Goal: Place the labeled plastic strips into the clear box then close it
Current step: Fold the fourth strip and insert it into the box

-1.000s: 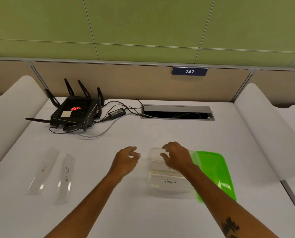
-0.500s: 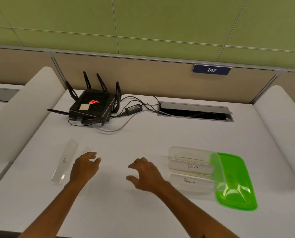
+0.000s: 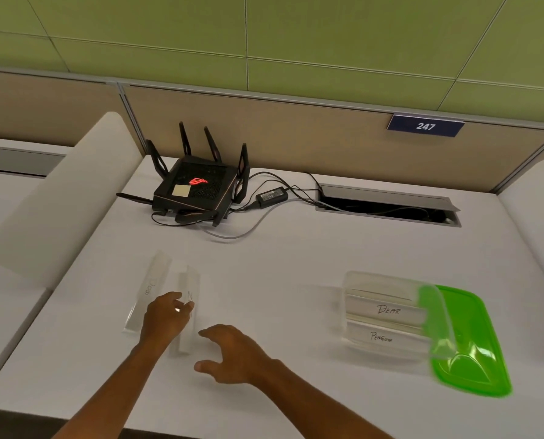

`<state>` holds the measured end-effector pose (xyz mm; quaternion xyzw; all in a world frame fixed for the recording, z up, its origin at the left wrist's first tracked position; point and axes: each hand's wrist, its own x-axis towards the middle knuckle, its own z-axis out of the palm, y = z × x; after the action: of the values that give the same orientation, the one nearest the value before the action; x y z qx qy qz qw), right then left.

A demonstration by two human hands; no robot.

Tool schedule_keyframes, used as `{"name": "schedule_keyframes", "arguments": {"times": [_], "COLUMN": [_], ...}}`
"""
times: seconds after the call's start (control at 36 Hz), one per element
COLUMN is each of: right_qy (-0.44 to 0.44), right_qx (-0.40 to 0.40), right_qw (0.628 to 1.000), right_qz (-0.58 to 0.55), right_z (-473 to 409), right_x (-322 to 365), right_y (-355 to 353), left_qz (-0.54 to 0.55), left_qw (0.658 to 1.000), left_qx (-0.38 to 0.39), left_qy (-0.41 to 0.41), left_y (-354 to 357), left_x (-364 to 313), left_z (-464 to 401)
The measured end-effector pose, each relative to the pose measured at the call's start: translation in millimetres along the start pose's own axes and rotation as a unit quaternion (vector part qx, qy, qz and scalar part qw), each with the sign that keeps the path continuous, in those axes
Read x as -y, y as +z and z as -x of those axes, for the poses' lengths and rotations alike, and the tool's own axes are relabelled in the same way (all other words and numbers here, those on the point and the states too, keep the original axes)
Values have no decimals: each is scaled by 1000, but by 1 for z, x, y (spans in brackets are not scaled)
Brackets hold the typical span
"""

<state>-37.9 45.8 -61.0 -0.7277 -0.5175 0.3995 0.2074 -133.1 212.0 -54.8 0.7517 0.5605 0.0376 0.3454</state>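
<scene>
Reaching across the white desk for two loose strips, clear box as landmark.

Hovering well left of the box: right hand, fingers spread and curled, holding nothing. Just beyond, farther left of the box: left hand, fingertips pressed on the near strip, grip not clear enough to tell. Lying just left of that: a second transparent strip, long, narrow, hand-lettered in black. Sitting inside the box: two more, marked BEAR and PENGUIN. Leaning under the box's right edge: green lid, off. Far behind and left of the box: black router.
</scene>
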Motion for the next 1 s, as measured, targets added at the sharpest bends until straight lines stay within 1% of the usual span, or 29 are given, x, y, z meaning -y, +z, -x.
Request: {"name": "schedule_keyframes", "arguments": {"times": [0.19,0.39,0.44,0.53,0.61,0.75,0.86,1.0], "right_qy": [21,35,43,63,79,95,92,67], "right_qx": [25,13,5,-22,-79,-158,-185,-207], "right_qw": [999,998,996,990,981,962,950,947], "right_qz": [-31,-56,-78,-126,-157,-200,-232,-237], "right_z": [-9,-16,-18,-18,-19,-22,-20,-1], "right_x": [12,12,12,11,8,3,-4,-13], "right_y": [14,18,17,14,6,-15,-39,-76], "left_qz": [20,47,47,61,94,192,257,314], "left_qw": [1000,999,999,998,995,980,961,939], "left_qx": [8,4,3,10,17,50,99,139], "left_qy": [10,5,4,1,-2,-13,-14,-4], "left_y": [-1,-1,-3,-7,-9,-8,-2,5], "left_x": [4,8,4,-1,-9,-34,-55,-80], "left_z": [-6,-14,-13,-12,-9,3,14,28]}}
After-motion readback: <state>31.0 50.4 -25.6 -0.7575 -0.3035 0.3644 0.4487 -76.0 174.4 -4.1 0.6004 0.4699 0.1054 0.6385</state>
